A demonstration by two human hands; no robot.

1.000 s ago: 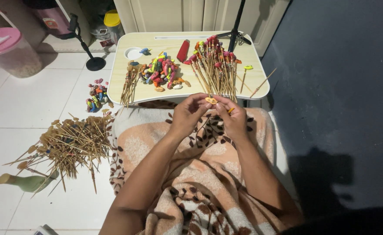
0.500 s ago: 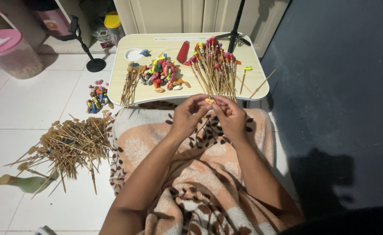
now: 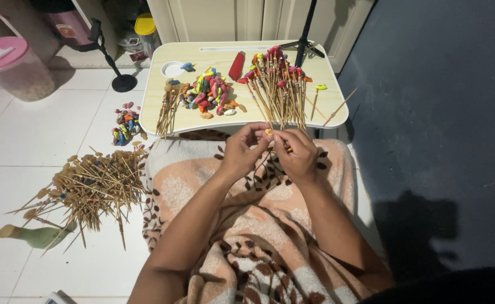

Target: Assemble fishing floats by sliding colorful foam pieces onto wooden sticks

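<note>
My left hand [image 3: 242, 151] and my right hand [image 3: 298, 155] meet just in front of the low wooden lap table [image 3: 326, 84], fingertips pinched together on a small yellow piece [image 3: 269, 132]; a thin stick seems to run between the fingers, but it is mostly hidden. Right behind the hands lies a bundle of sticks with coloured tips [image 3: 278, 84] on the table. A heap of small coloured pieces [image 3: 208, 95] sits mid-table, with a bundle of bare sticks [image 3: 167, 110] at its left.
A patterned blanket [image 3: 259, 236] covers my lap. On the white floor to the left lie a big pile of sticks [image 3: 90, 186], a small heap of coloured pieces [image 3: 125, 126], a green bottle [image 3: 34, 235], a phone stand [image 3: 122, 81] and a pink-lidded tub [image 3: 17, 70].
Both hands stay in place before the table; only the fingers shift slightly on the small yellow piece.
</note>
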